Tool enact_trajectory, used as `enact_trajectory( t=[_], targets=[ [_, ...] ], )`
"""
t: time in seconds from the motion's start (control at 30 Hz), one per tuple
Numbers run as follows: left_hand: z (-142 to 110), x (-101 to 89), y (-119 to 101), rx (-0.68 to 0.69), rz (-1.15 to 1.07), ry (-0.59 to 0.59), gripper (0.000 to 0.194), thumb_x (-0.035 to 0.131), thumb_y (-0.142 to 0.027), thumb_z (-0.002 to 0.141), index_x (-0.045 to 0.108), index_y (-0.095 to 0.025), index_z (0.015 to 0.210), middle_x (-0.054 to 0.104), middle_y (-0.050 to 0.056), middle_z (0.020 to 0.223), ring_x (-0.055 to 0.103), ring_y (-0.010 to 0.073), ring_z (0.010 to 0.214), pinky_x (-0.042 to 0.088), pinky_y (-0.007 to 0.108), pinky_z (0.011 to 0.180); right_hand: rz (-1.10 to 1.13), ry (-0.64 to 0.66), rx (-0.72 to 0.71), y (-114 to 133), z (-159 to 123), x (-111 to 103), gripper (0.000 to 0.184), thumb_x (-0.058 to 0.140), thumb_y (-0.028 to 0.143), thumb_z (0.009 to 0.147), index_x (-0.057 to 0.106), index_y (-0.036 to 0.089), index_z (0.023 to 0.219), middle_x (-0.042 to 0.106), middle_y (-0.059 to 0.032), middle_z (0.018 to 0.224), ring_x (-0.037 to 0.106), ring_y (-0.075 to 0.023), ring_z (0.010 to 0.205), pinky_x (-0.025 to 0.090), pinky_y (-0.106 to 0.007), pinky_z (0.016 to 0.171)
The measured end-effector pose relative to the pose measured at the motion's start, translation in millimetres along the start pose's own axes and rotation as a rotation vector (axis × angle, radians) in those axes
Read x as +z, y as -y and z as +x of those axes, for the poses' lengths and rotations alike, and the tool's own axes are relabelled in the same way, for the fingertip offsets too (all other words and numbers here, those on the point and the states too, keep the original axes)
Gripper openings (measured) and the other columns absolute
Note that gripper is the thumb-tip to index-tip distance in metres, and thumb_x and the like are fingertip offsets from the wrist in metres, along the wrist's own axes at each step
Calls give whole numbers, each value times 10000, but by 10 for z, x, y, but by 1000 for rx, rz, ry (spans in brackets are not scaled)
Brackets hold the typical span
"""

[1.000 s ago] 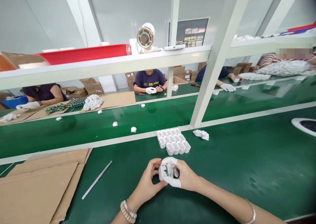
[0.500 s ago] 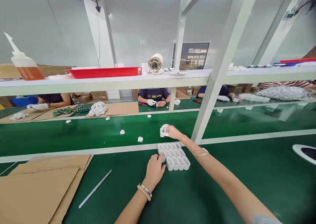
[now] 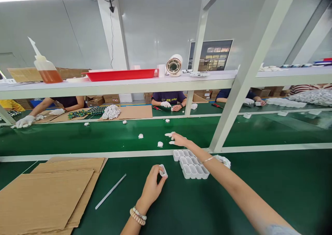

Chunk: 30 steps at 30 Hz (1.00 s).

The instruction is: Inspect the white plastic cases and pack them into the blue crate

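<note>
Cup (image 3: 163,171), small and white, is sitting tilted in the left hand (image 3: 151,186), which is pinching it; can't tell what's inside. Right hand (image 3: 178,140) is hovering over the green belt (image 3: 116,141), fingers kinda spread, near a white lump (image 3: 160,144). More cups (image 3: 195,171) are standing in rows on the desk (image 3: 192,207).

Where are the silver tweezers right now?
In the head view, the tweezers lie on the green table at lower left, between the cardboard sheets and the person's left hand.
</note>
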State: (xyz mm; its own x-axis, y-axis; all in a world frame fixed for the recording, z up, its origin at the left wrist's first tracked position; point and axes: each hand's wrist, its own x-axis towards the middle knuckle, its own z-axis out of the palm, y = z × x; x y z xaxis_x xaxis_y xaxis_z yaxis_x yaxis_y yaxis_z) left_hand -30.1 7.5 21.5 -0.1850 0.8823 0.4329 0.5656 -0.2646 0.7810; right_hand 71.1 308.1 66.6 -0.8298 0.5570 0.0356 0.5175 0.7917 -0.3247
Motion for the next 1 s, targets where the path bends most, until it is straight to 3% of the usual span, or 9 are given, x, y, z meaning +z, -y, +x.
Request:
enact_trajectory(
  t=[0.13,0.27,0.37,0.53,0.7,0.87,1.0],
  targets=[
    [-6,-51,63,-8,-110,-60,347,610,-262,871,469,-232,1187,559,59,1150,575,199,1094,469,415,999,123,95,-14,346,259,173,295,595,324,940,587,145,1174,597,-89,1173,613,-206,993,539,-402,845],
    [-23,-107,44,-27,-113,-102,379,631,-253,851,449,-234,1183,531,59,1179,565,192,1112,488,391,980,314,94,-68,478,230,65,282,580,346,949,604,142,1142,615,-74,1132,624,-200,959,545,-383,823],
    [-16,-157,4,1,-82,-127,321,625,-232,852,478,-224,1138,537,69,1154,567,202,1084,488,391,955,475,50,-125,531,-7,-56,326,641,391,898,633,120,1081,655,-95,1063,643,-205,922,546,-371,815],
    [-1,-209,-65,95,45,-172,336,619,-218,869,511,-247,1186,556,94,1185,549,245,1133,477,421,946,713,-27,-210,762,-750,-44,652,709,572,747,578,111,1189,693,-134,1020,673,-250,934,549,-402,825],
    [-31,-230,-156,122,116,-201,382,639,-259,879,527,-277,1243,580,93,1179,561,250,1118,488,414,930,889,-88,-238,1062,-1397,1,583,770,470,730,601,160,1194,694,-87,966,667,-208,855,556,-368,792],
    [-41,-263,-195,154,134,-196,397,659,-250,869,540,-276,1247,587,88,1159,570,242,1095,501,400,910,653,-139,-312,1183,-1557,-60,415,721,432,800,662,199,1139,684,-51,915,610,-175,773,532,-330,736],
    [-41,-277,-189,177,144,-179,422,669,-244,863,536,-274,1263,588,90,1157,567,246,1092,502,407,904,571,-179,-300,1207,-1578,-49,383,695,408,823,661,209,1148,689,-53,923,602,-172,746,532,-318,705]
  ],
)
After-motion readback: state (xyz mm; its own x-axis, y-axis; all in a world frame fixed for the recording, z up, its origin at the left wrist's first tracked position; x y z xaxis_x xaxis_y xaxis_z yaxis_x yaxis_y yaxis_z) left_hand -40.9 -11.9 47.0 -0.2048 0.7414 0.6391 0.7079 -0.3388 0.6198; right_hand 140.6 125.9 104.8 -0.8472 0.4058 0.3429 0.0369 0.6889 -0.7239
